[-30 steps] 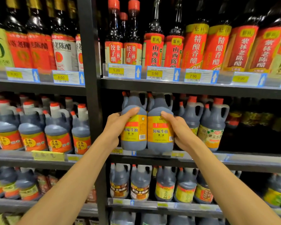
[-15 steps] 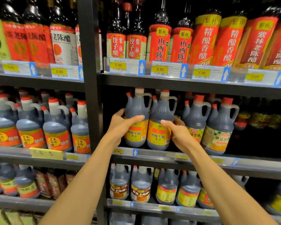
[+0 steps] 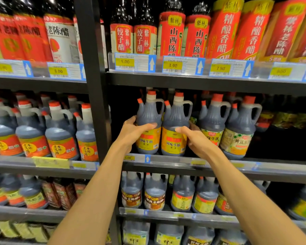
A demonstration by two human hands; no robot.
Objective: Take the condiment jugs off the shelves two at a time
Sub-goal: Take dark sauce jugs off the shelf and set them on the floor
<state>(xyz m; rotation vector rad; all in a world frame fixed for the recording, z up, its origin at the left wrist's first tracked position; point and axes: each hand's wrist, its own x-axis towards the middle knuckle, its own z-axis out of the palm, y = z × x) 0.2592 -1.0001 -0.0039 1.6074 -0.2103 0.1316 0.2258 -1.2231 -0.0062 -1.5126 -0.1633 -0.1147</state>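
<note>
Two dark soy-sauce jugs with yellow labels and red caps stand side by side on the middle shelf (image 3: 168,159), just right of the black upright post. My left hand (image 3: 132,132) grips the left jug (image 3: 148,115), thumb across its front and fingers round its left side. My right hand (image 3: 197,141) grips the right jug (image 3: 177,117), thumb on its front and fingers tucked between it and the neighbouring jug. Both jugs are upright, their bases at shelf level.
Two more jugs (image 3: 237,128) stand close on the right. The black post (image 3: 94,103) is just left of my left hand. The shelf above (image 3: 201,82) hangs low over the caps. Red-labelled jugs (image 3: 60,135) fill the left bay; more jugs sit below.
The two jugs in my hands have moved away from me, deeper into the shelf, and now sit at shelf level. My arms have stretched forward; both hands keep their hold.
</note>
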